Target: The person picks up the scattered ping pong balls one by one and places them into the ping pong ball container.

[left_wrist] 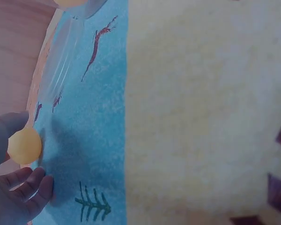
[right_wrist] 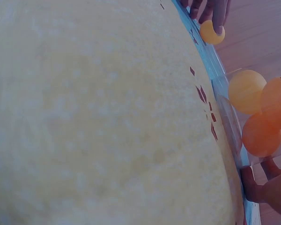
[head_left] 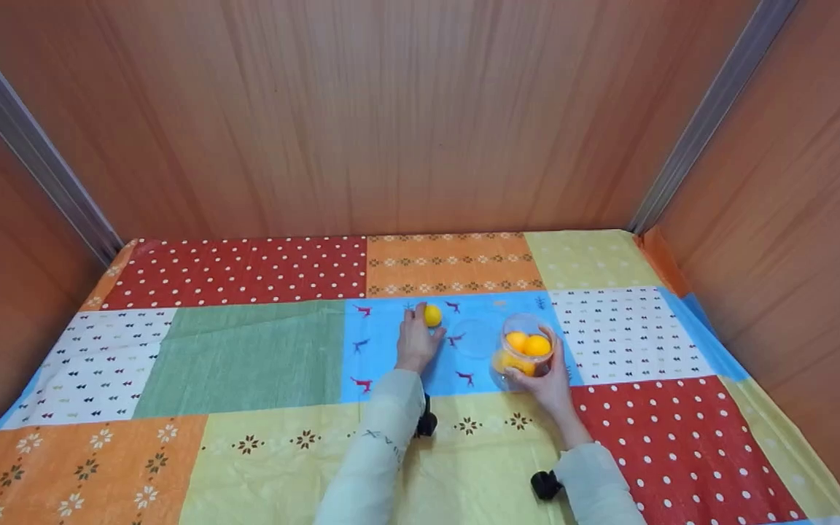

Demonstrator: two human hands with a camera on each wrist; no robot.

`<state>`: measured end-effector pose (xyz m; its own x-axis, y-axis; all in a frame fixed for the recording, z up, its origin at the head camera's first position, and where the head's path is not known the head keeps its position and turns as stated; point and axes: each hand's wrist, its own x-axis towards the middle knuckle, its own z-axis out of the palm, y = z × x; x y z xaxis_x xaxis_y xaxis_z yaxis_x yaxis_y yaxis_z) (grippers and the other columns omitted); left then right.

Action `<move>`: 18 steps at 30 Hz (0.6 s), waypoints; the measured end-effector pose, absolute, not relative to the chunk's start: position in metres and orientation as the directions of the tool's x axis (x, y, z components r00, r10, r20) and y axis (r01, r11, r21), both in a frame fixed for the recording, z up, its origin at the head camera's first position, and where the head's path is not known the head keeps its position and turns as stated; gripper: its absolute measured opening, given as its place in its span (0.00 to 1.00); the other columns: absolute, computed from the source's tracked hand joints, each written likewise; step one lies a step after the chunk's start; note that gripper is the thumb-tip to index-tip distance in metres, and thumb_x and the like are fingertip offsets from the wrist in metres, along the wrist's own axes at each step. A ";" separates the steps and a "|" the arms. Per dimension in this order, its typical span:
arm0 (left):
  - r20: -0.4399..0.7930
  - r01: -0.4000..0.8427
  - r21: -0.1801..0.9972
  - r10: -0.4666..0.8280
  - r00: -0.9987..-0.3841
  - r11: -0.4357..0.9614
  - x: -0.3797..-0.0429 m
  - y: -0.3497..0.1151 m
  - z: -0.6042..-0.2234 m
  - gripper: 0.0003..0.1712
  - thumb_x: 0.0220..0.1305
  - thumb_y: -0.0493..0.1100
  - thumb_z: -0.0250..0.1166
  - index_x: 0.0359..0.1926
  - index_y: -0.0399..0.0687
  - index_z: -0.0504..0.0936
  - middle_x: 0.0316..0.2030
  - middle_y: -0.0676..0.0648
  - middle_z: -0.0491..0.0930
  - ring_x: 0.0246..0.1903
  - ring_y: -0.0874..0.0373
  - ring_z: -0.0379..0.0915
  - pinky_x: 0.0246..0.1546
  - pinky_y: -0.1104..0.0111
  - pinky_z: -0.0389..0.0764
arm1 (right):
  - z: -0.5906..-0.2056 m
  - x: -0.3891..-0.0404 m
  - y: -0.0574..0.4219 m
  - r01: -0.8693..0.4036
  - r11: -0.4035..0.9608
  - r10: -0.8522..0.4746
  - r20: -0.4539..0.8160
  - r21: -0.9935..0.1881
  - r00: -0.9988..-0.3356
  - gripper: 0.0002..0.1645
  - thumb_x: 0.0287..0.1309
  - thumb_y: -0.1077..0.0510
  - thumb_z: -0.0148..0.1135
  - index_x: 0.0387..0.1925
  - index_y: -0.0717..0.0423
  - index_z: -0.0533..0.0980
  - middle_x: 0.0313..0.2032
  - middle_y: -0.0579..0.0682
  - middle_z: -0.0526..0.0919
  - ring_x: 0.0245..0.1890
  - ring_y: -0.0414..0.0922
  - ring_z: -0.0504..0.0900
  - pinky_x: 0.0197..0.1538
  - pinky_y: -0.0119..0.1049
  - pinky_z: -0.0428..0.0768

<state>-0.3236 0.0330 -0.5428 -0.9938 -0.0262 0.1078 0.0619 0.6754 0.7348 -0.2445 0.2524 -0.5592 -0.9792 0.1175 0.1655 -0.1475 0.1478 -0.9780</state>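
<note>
My left hand (head_left: 418, 341) is around a yellow-orange ping-pong ball (head_left: 432, 316) low over the blue patch of the cloth. In the left wrist view the ball (left_wrist: 24, 146) lies between the thumb above and curled fingers below. My right hand (head_left: 547, 375) grips a clear plastic jar (head_left: 505, 329) from its right side, the jar standing somewhat tilted. Several orange ping-pong balls (head_left: 537, 345) fill the jar, and its mouth is uncovered. The right wrist view shows balls (right_wrist: 262, 135) through the clear wall, with right-hand fingers (right_wrist: 254, 185) beside them.
A clear round lid (head_left: 477, 339) lies flat on the blue patch between the hands. The patchwork tablecloth (head_left: 259, 357) covers the table. Wood-grain panels (head_left: 391, 117) enclose the back and both sides.
</note>
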 end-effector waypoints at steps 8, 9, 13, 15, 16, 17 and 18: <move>0.083 0.057 0.706 -0.003 -0.997 0.706 -0.325 0.032 -0.542 0.31 0.56 0.42 0.63 0.60 0.46 0.63 0.49 0.40 0.65 0.47 0.46 0.65 0.45 0.55 0.71 | -0.559 -0.243 0.253 -0.153 0.130 0.105 0.167 -0.980 -0.980 0.52 0.39 0.61 0.71 0.63 0.41 0.51 0.60 0.44 0.56 0.54 0.45 0.59 0.58 0.43 0.61; 0.082 0.055 0.706 -0.004 -0.997 0.707 -0.325 0.032 -0.542 0.30 0.56 0.42 0.62 0.60 0.47 0.63 0.48 0.40 0.65 0.46 0.46 0.65 0.45 0.55 0.71 | -0.559 -0.243 0.252 -0.146 0.126 0.103 0.159 -0.981 -0.982 0.52 0.39 0.61 0.71 0.63 0.40 0.51 0.60 0.44 0.56 0.54 0.44 0.59 0.58 0.43 0.61; 0.095 0.062 0.692 -0.005 -0.995 0.719 -0.326 0.032 -0.543 0.25 0.55 0.42 0.63 0.55 0.47 0.67 0.46 0.41 0.66 0.44 0.48 0.66 0.43 0.55 0.72 | -0.554 -0.241 0.251 -0.124 0.102 0.100 0.134 -0.987 -0.986 0.53 0.39 0.63 0.70 0.63 0.41 0.50 0.61 0.45 0.55 0.55 0.44 0.58 0.59 0.43 0.61; 0.101 0.069 0.685 0.000 -0.995 0.725 -0.326 0.031 -0.544 0.23 0.55 0.42 0.63 0.52 0.47 0.68 0.45 0.42 0.67 0.43 0.48 0.66 0.42 0.56 0.73 | -0.549 -0.238 0.249 -0.125 0.092 0.095 0.133 -0.988 -0.987 0.52 0.41 0.64 0.69 0.64 0.44 0.49 0.61 0.47 0.55 0.55 0.45 0.58 0.59 0.43 0.60; 0.106 0.076 0.683 0.004 -0.994 0.727 -0.326 0.031 -0.545 0.22 0.55 0.42 0.63 0.51 0.46 0.69 0.45 0.42 0.67 0.43 0.48 0.66 0.42 0.56 0.73 | -0.546 -0.237 0.248 -0.128 0.087 0.093 0.136 -0.988 -0.986 0.52 0.41 0.65 0.69 0.64 0.45 0.49 0.61 0.48 0.55 0.55 0.46 0.58 0.59 0.44 0.59; 0.108 0.080 0.682 0.008 -0.994 0.727 -0.326 0.031 -0.545 0.21 0.55 0.42 0.63 0.50 0.46 0.69 0.44 0.43 0.67 0.43 0.48 0.66 0.42 0.56 0.72 | -0.545 -0.236 0.247 -0.132 0.083 0.091 0.139 -0.988 -0.986 0.52 0.41 0.66 0.68 0.64 0.46 0.49 0.61 0.49 0.55 0.55 0.46 0.58 0.60 0.44 0.59; 0.109 0.083 0.682 0.012 -0.994 0.726 -0.326 0.031 -0.545 0.21 0.55 0.42 0.63 0.49 0.46 0.69 0.44 0.43 0.67 0.43 0.49 0.66 0.43 0.56 0.72 | -0.543 -0.235 0.247 -0.135 0.077 0.089 0.142 -0.988 -0.986 0.52 0.41 0.66 0.68 0.64 0.47 0.48 0.61 0.49 0.54 0.56 0.47 0.57 0.60 0.45 0.58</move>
<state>-0.3262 0.0307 -0.5451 -0.9940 0.0119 0.1086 0.0833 0.7263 0.6823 -0.2351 0.2465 -0.5433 -0.9859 0.0887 0.1420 -0.1354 0.0771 -0.9878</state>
